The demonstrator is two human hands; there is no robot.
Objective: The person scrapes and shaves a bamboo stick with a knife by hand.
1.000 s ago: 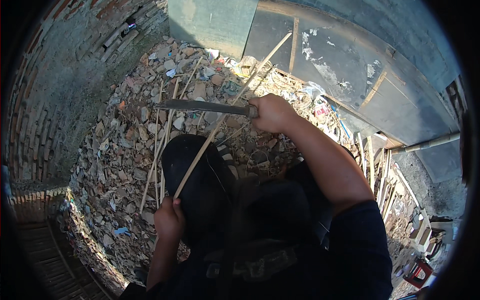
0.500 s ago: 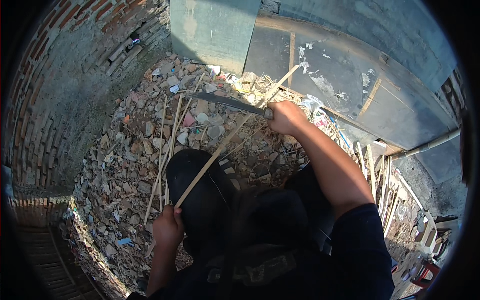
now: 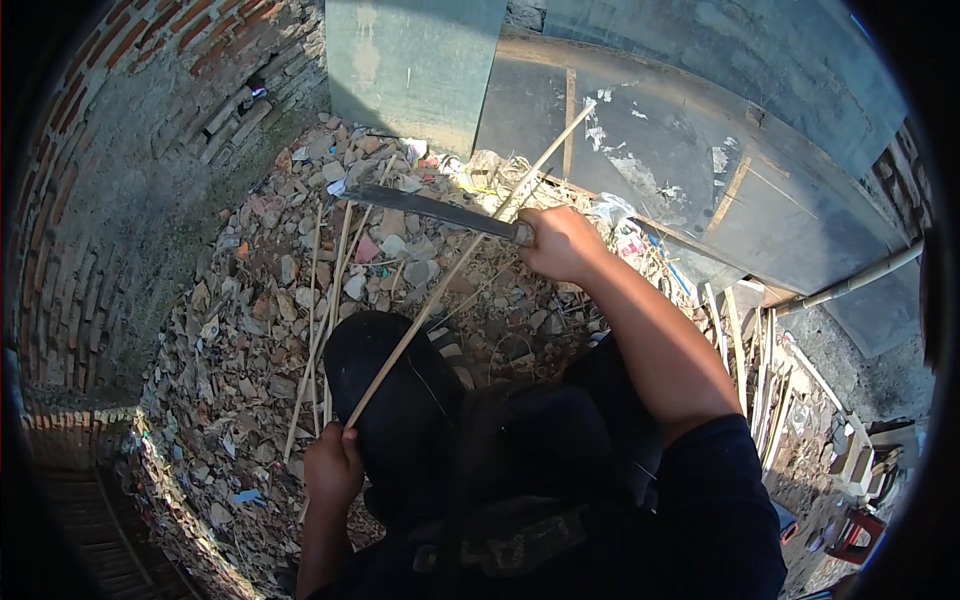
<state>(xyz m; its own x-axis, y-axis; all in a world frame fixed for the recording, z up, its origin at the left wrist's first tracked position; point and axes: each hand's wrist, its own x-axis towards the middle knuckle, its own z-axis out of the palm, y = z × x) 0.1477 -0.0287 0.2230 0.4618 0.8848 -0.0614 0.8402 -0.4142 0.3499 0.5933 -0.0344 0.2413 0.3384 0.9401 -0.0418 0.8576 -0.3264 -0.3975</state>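
My left hand (image 3: 332,465) is closed round the lower end of a long, thin bamboo strip (image 3: 408,340). The strip slants up over my dark-clad left knee (image 3: 372,362) toward the far right. In my right hand (image 3: 562,245) is the handle of a machete (image 3: 430,208), its fingers wrapped tightly. The long dark blade points left and lies across the upper half of the strip, close to the fist. Whether blade and strip touch I cannot tell.
Rubble (image 3: 270,330) with stones and litter covers the ground. More strips lie left of my knee (image 3: 320,310) and at the right (image 3: 768,385). A worn brick wall (image 3: 110,200) rises at left; a grey-green panel (image 3: 415,75) and dark boards (image 3: 640,140) stand at the back.
The machete's blade shows broader and reaches farther left. The strip looks narrower, and its far end stands higher in the picture. Both hands keep their grip, while the whole view has shifted slightly.
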